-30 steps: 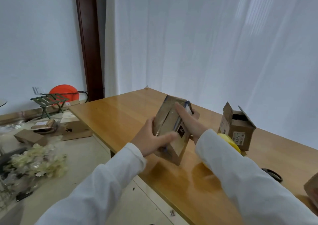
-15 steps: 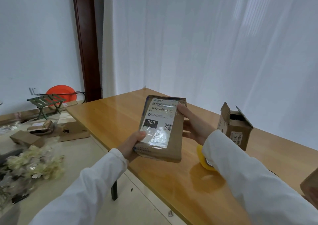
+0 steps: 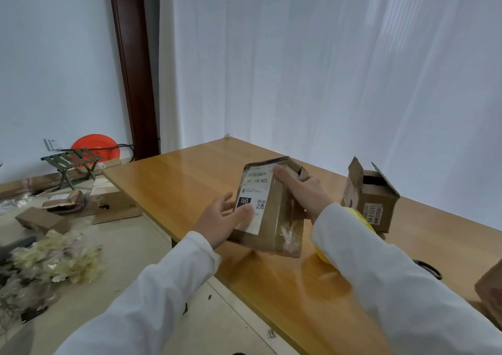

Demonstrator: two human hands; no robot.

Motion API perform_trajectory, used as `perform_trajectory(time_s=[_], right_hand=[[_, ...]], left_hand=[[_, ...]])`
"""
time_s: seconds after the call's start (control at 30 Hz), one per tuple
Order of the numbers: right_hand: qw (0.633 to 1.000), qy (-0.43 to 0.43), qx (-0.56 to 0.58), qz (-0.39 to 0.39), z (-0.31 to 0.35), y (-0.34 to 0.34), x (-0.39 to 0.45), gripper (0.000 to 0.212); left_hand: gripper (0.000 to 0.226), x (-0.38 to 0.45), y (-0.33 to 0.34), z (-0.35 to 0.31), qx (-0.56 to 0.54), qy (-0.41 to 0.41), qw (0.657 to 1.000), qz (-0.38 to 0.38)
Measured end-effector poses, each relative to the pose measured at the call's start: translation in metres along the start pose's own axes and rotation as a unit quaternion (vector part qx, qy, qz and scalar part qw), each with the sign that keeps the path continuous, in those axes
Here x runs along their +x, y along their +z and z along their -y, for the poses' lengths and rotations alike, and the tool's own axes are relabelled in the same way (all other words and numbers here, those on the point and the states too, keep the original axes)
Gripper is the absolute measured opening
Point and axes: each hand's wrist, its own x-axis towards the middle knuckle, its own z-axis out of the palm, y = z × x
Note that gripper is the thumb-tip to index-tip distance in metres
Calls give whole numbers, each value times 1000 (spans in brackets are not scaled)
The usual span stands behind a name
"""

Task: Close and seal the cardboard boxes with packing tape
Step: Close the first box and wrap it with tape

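A flat brown cardboard box (image 3: 282, 219) with a white shipping label is tilted just above the wooden table (image 3: 190, 175). My right hand (image 3: 301, 191) grips its far top end, thumb across the label face. My left hand (image 3: 220, 219) supports the near left edge with relaxed, spread fingers, the thumb lying on the label. Behind my right sleeve peeks a yellow tape roll (image 3: 361, 216). A second small box (image 3: 372, 202) stands to the right with its top flaps open.
A black ring-shaped object (image 3: 429, 269) lies on the table at right, and a brown box corner (image 3: 490, 292) enters from the right edge. On the floor to the left lie cardboard boxes (image 3: 108, 205), dried flowers (image 3: 54, 259), a green folding stool (image 3: 73, 161) and an orange disc (image 3: 95, 145).
The box has been turned and lowered from label-up towards the table. My left hand's grip has loosened to spread fingers, while my right hand shifted onto the far end.
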Motion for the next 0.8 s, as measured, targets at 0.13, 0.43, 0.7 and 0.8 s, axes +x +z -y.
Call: perform_trajectory(time_s=[0.13,0.43,0.7,0.8], right_hand=[[998,40,19,50,1,-3,-2,128],[993,-80,61,62,13,-26,-16,38],[964,-156,-216,-17,-13,-100,3,52],[950,-101,-291,61,-45,-121,5,69]], left_hand=[[132,1,12,-7,190,-7,981,31],[51,21,1,-14,177,30,972,-151],[89,28,23,9,358,72,917,-162],[70,48,30,15,335,92,921,-178]])
